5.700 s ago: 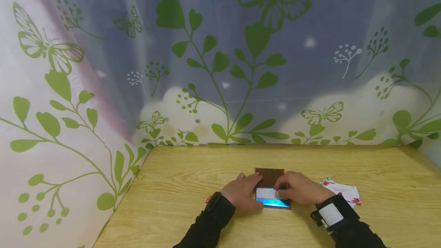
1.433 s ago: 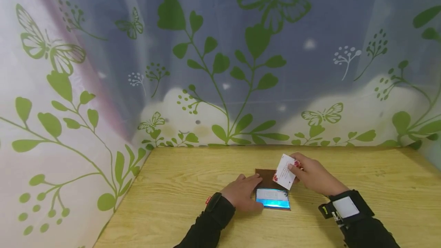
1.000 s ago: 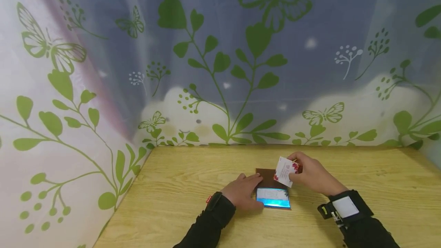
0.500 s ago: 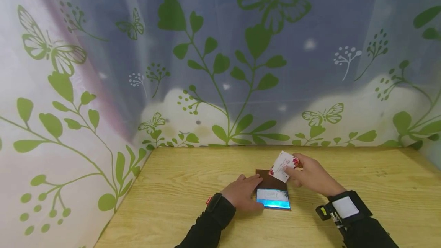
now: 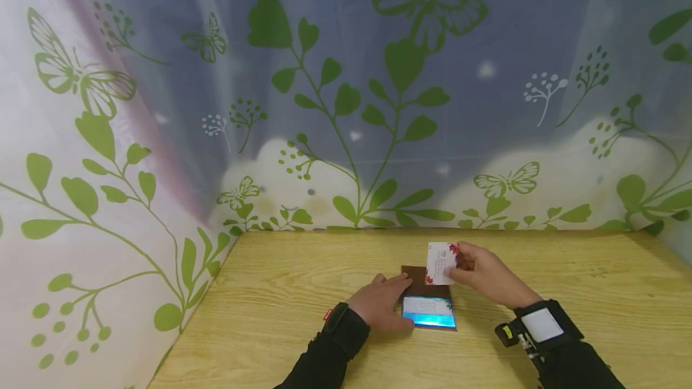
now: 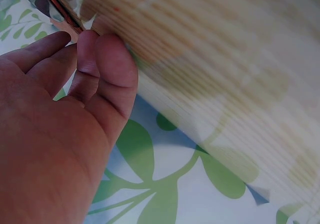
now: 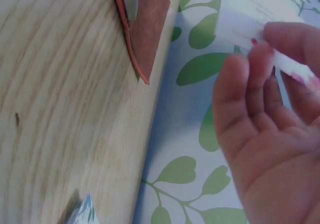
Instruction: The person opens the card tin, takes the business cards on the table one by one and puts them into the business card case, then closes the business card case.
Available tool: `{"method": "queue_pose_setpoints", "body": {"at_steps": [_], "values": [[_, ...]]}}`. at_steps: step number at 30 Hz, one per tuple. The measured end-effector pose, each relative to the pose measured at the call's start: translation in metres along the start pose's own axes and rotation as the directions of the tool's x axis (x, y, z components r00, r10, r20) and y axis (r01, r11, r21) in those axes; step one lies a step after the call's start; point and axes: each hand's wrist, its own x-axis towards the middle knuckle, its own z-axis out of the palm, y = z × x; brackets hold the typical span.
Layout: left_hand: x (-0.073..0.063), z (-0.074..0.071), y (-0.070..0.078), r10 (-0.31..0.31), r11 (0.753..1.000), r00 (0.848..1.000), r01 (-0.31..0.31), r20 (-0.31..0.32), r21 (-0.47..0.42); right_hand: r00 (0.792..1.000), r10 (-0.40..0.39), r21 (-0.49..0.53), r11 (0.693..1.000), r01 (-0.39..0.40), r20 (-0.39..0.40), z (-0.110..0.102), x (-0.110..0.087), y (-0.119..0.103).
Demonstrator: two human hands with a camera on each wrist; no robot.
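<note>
An open brown card holder (image 5: 418, 284) lies on the table, its clear pocket (image 5: 429, 320) shining blue at the near side with a white card in it. My left hand (image 5: 378, 304) rests along the holder's left edge, fingers spread. In the left wrist view its fingers (image 6: 116, 58) touch the holder's edge. Over the brown flap, my right hand (image 5: 483, 272) pinches a white business card (image 5: 439, 262) with red flowers at its corners, held up between thumb and fingers. The right wrist view shows this card blurred, partly behind the fingertips.
Wood-grain table (image 5: 292, 269) runs to a curtain (image 5: 346, 107) with green leaves and butterflies. A small stack of cards (image 7: 86, 211) shows at the bottom of the right wrist view; the right forearm seems to cover it in the head view.
Several seconds ago my right hand was at the holder's pocket; since then it has taken up a flowered card. Over the last second the card has turned and shifted slightly left. My left hand stays.
</note>
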Motion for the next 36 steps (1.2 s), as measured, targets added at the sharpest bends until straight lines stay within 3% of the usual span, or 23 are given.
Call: {"method": "queue_pose_setpoints", "body": {"at_steps": [7,17,27,36], "values": [[0.000,0.001,-0.001,0.002,1.000,1.000,-0.002,0.007,-0.009,0.996,-0.051,-0.067,0.996,0.056,0.069,0.000,0.000,0.003],[0.004,0.003,-0.003,0.027,0.994,0.998,-0.033,-0.059,-0.106,0.988,-0.055,-0.029,0.998,0.060,0.141,0.007,0.002,0.006],[0.000,0.000,0.000,-0.039,0.995,0.999,0.037,-0.018,-0.097,0.997,0.000,-0.202,0.979,0.015,0.076,0.020,0.004,0.008],[-0.002,-0.001,0.001,-0.055,0.995,0.998,0.054,-0.010,-0.086,0.993,0.047,-0.256,0.966,-0.019,0.105,0.026,0.005,0.003]]}}
